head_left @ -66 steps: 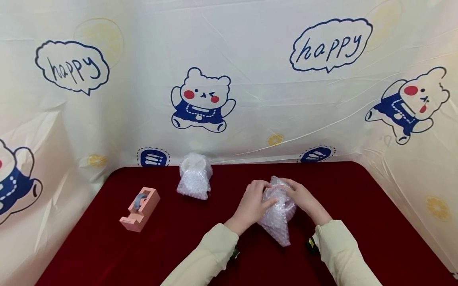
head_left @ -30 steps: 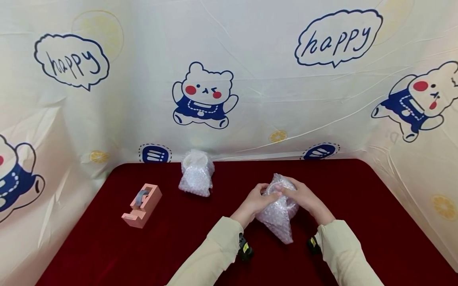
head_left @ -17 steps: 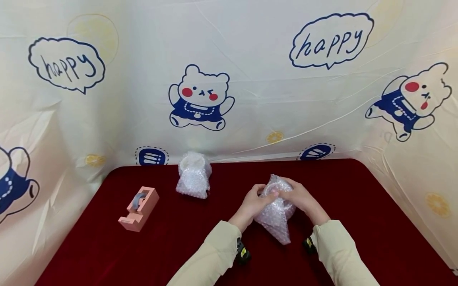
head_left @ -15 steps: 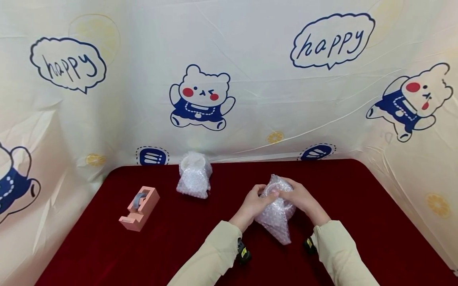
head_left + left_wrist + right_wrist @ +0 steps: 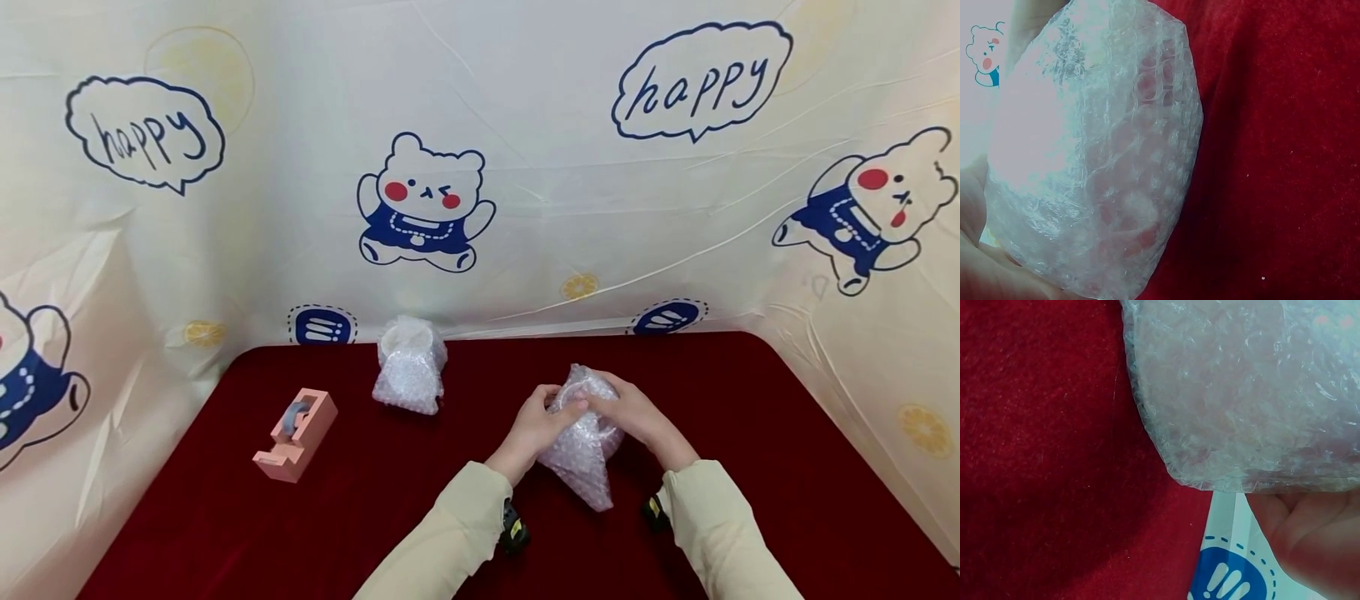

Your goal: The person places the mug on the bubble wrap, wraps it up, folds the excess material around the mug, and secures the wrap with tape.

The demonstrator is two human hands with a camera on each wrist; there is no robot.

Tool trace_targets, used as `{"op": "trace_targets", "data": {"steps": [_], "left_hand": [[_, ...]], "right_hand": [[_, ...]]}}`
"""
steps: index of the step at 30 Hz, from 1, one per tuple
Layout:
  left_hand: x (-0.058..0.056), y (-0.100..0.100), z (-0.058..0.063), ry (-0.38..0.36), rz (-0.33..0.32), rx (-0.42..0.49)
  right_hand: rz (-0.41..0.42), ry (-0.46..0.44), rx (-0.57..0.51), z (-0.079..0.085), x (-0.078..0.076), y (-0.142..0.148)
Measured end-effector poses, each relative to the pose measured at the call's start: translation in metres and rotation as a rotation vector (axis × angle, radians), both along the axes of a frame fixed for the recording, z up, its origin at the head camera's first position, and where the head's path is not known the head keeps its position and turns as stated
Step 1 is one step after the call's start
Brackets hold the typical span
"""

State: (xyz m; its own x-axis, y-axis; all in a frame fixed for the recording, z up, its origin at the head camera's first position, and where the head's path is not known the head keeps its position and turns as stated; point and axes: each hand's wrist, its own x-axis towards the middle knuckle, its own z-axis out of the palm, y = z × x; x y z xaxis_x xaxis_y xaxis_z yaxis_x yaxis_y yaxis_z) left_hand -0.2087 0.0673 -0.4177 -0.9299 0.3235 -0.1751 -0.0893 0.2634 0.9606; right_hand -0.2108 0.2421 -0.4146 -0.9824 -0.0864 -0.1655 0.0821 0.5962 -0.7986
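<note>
In the head view, a bubble-wrapped bundle (image 5: pixel 577 460) sits right of the middle of the red table, a loose corner of wrap pointing toward the person. My left hand (image 5: pixel 534 427) grips its left side, thumb laid over the top. From the right and behind, my right hand (image 5: pixel 633 412) holds it too, the two thumbs close together on the upper face. A round rim shows faintly through the plastic; what is inside stays hidden. Bubble wrap (image 5: pixel 1097 150) fills much of the left wrist view. The right wrist view has the wrap (image 5: pixel 1241 394) above the right hand's fingers (image 5: pixel 1316 544).
A second bubble-wrapped bundle (image 5: pixel 409 367) stands at the table's back edge, left of the middle. A pink tape dispenser (image 5: pixel 296 435) with a bluish roll lies at the left. Printed white cloth (image 5: pixel 525 167) walls in the red table (image 5: pixel 360 517) behind and at the sides.
Since 2.2 s ago my left hand has shifted its grip lower on the bundle's left side, and both thumbs have come together on top. In the last half second the hands are nearly still.
</note>
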Motion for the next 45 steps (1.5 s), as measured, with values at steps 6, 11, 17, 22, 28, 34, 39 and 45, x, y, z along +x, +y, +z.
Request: {"op": "trace_targets", "data": {"steps": [6, 11, 17, 22, 28, 34, 39, 45], "left_hand": [[0.0008, 0.0003, 0.0015, -0.001, -0.007, 0.005], [0.0012, 0.0002, 0.0023, -0.007, -0.003, 0.001], [0.0016, 0.0007, 0.0023, -0.009, 0.002, -0.003], [0.0019, 0.0014, 0.002, -0.022, 0.011, 0.01], [0.0019, 0.0013, 0.0021, -0.013, 0.014, 0.001], [0.0026, 0.0013, 0.0031, -0.013, 0.017, 0.014], [0.0036, 0.0021, 0.0036, -0.01, 0.024, 0.002], [0.0051, 0.0025, 0.004, -0.012, 0.029, -0.008]], "right_hand": [[0.008, 0.008, -0.008, -0.0008, 0.0003, 0.0007], [0.016, 0.003, -0.022, -0.0009, 0.0007, 0.0012], [0.016, -0.014, -0.047, 0.0, 0.0014, 0.0021], [0.027, 0.005, -0.101, 0.0016, 0.0039, 0.0037], [0.049, 0.016, -0.129, 0.0022, 0.0043, 0.0037], [0.044, -0.024, -0.146, 0.002, 0.0034, 0.0041], [0.066, -0.021, -0.133, 0.0028, 0.0028, 0.0039], [0.087, -0.014, -0.094, 0.0029, 0.0025, 0.0027]]}}
